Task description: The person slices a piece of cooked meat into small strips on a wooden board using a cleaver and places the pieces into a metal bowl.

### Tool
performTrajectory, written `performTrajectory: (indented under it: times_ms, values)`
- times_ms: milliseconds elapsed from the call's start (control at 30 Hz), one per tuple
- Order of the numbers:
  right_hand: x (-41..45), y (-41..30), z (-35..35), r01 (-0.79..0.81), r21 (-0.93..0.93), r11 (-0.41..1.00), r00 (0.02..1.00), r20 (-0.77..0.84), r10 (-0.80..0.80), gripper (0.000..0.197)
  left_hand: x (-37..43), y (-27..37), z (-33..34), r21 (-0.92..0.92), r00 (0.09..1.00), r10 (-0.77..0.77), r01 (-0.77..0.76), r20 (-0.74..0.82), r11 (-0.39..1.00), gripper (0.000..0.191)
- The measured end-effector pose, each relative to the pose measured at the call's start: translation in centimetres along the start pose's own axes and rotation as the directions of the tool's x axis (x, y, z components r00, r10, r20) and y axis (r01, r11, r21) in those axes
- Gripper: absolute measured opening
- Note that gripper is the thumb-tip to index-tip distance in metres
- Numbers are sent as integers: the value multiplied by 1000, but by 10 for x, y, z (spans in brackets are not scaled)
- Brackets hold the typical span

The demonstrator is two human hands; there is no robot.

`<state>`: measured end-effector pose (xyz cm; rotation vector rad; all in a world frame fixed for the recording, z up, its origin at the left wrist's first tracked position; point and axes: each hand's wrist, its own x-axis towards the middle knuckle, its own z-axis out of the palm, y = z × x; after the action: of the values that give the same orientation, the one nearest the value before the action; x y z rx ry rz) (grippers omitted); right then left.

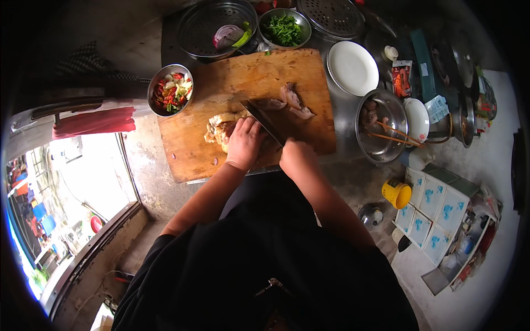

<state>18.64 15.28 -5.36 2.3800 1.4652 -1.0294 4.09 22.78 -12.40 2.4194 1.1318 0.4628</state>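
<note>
A wooden cutting board [198,161] lies in front of me. My left hand [245,140] presses down on a chunk of pale brown cooked meat [217,128], its fingers over the right side of the piece. The handle of a kitchen cleaver [265,122] is in my right hand [299,156]. Its dark blade slants up and left, right beside my left fingertips. Several cut slices of meat [291,96] rest on the board beyond and to the right of the blade. How far the blade has gone into the chunk is hidden by my left hand.
At the board's left edge stands a metal bowl of chopped peppers [172,90]. Behind it are a perforated pan with onion [228,36] and a bowl of chopped greens [284,30]. To the right are a white plate [352,68] and a metal bowl with chopsticks [381,151].
</note>
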Motion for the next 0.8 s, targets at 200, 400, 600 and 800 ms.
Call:
performTrajectory:
  times_ms: [200,400,600,800]
  values:
    - [-3,16,10,51,-3,999,999,-18,-51,21,-1,0,-2,-33,999,15,-16,-31,999,31]
    - [-1,37,13,109,168,980,973,-218,-71,21,-2,4,-8,-29,999,26,-27,-37,999,25]
    - [-43,27,-6,200,109,974,954,-247,-168,13,-6,3,-14,-14,997,27,-28,-75,999,26]
    - [-32,22,5,108,93,990,989,-108,-98,15,-3,0,-10,14,1000,8,-8,6,1000,27]
